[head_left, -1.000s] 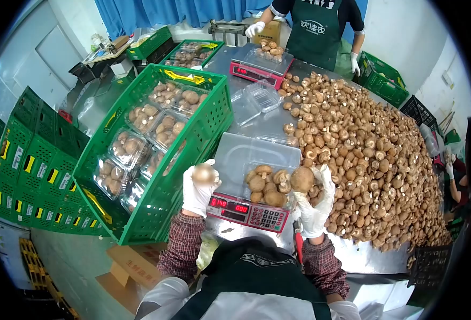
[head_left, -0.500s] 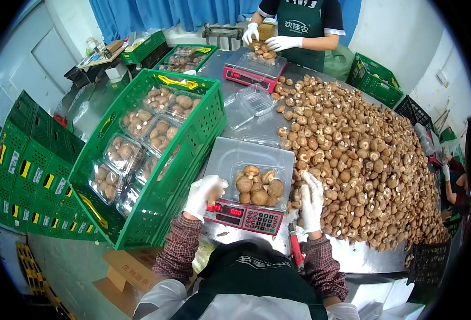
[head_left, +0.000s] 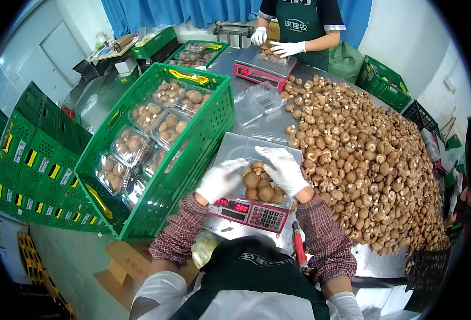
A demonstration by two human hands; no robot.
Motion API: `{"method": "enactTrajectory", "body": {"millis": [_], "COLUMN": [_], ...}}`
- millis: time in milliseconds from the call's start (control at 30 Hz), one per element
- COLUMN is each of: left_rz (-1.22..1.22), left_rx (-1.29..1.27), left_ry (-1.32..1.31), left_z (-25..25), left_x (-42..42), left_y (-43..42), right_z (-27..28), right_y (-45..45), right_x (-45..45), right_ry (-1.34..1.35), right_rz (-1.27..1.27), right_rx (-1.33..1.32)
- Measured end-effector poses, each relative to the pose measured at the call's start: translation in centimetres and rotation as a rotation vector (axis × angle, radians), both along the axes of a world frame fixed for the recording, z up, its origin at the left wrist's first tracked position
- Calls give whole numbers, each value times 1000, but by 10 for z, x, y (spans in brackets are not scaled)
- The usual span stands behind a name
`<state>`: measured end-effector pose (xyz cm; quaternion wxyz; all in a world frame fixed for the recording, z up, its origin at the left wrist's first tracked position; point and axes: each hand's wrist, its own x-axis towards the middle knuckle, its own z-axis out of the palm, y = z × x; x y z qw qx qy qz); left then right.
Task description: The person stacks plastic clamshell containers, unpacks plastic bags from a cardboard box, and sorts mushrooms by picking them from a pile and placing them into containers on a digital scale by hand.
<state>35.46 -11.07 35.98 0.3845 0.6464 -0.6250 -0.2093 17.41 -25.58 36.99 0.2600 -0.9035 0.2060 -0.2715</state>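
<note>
A red-framed scale (head_left: 270, 216) stands before me with a clear plastic tray of brown mushrooms (head_left: 262, 185) on its plate. My left hand (head_left: 222, 180), in a white glove, is at the tray's left side, its fingers together and reaching over the edge; whether it holds anything is hidden. My right hand (head_left: 283, 169), also gloved, lies over the tray's upper right part with its fingers stretched out, touching or just above the mushrooms. The scale's red digits are partly covered by my left arm.
A green crate (head_left: 134, 218) with packed mushroom trays stands at the left. A large mushroom heap (head_left: 368, 165) spreads at the right. Empty clear trays (head_left: 264, 98) lie beyond the scale. A co-worker (head_left: 299, 26) handles mushrooms at another scale (head_left: 262, 69). Red-handled tool (head_left: 299, 246) lies near my right forearm.
Both hands have moved in from the scale's sides to the tray, the right one over the mushrooms. The mushroom earlier in my left hand is out of sight. The co-worker's hands have moved to their tray.
</note>
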Motion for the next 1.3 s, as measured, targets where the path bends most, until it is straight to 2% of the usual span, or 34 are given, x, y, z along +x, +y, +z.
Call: {"method": "enactTrajectory", "body": {"millis": [67,100,133,167,200,233,300,333,500,567,633,700,767,833,900,967,1000,1033,1067,1100,1167,1267,1300], "left_rz": [-19,-29,-13,-19,38,96,96,102,122,122,150,180,210,299,285,217,194,140,83,24,-59,-14,-9], "left_rx": [79,121,7,5,94,182,71,50,26,57,27,-16,-64,74,127,85,175,173,0,-171,-94,-150,25], "left_ry": [-55,-90,-123,-125,-156,-185,-136,-136,-125,-143,-156,-128,-97,34,73,-141,-120,-118,-222,-325,-554,-333,-238], "left_z": [-9,-7,-9,-9,-7,-6,-16,-18,-21,-14,-13,-11,-4,4,0,10,18,22,17,9,2,13,25], "left_x": [-16,-23,-27,-26,-23,-23,-23,-23,-24,-25,-24,-22,-20,-16,-14,-26,-36,-46,-52,-55,-54,-42,-36], "left_y": [5,9,10,11,14,17,18,19,15,13,15,19,24,30,37,41,40,37,30,22,7,-17,-23], "right_z": [-19,-25,-29,-32,-37,-38,-39,-30,-31,-33,-32,-24,-32,-41,-63,-68,-71,-75,-76,-77,-75,-78,-76], "right_y": [-4,-5,-5,-5,-5,-4,-5,-4,-1,-2,-2,-3,-15,-33,-54,-60,-62,-63,-62,-62,-60,-62,-61], "right_x": [11,10,8,5,0,-5,-14,-20,-30,-32,-31,-32,-30,-28,-25,-20,-17,-16,-14,-13,-12,-15,-16], "right_ry": [62,61,73,85,-37,-35,-232,-427,-348,-274,-294,-213,-290,-200,-154,-108,-108,-98,-86,-78,15,-62,-134], "right_rz": [75,74,54,31,10,6,-40,52,-72,-94,-96,-165,-218,-391,-473,-550,-543,-524,-505,-502,-533,-518,-504], "right_rx": [-178,-177,-122,-69,-117,-123,648,1104,953,603,610,480,476,259,266,428,425,560,696,699,584,574,598]}}
